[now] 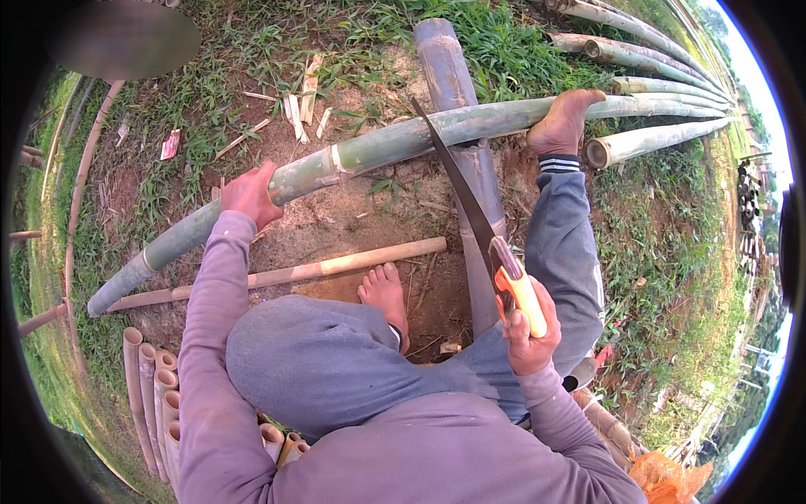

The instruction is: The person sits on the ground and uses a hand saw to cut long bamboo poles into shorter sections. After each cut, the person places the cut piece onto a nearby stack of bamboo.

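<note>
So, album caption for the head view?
Left hand grips a green bamboo pole under a bare foot; right hand holds a saw.

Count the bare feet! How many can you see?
2. The right foot is up on the green pole, and the left foot is down by the thin pole. No others show.

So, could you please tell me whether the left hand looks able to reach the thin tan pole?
Probably yes: the thin tan pole lies nearby, largely uncovered, but the left hand would first have to release the green bamboo.
</note>
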### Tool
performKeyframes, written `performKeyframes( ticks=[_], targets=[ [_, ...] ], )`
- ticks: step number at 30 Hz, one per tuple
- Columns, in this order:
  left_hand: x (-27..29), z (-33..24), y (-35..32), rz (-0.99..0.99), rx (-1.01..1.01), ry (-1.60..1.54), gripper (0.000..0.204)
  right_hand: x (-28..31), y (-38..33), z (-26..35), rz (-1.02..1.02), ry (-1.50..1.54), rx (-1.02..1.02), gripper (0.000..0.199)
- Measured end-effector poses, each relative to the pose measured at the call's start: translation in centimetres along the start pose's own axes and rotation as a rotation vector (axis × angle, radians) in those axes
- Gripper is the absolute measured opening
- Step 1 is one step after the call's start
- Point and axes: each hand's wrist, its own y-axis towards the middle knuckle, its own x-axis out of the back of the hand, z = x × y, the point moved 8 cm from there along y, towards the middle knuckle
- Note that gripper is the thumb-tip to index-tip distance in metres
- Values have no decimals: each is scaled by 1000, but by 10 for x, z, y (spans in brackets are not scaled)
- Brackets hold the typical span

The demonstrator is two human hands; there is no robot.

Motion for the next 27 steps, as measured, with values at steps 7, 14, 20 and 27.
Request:
performKeyframes(
  ticks=[7,14,20,27],
  targets=[
    [4,-19,11,-14,-18,15,63,-74,128,-38,-103,-24,44,41],
    [4,-2,2,-6,-6,-10,60,-32,51,-13,-21,-68,-62,45],
    [-1,-6,5,-11,-3,23,61,-16,28,-5,-13,-99,48,46],
    [3,-11,2,1,4,-6,64,-90,147,-35,-39,-24,-133,42]
  ],
)
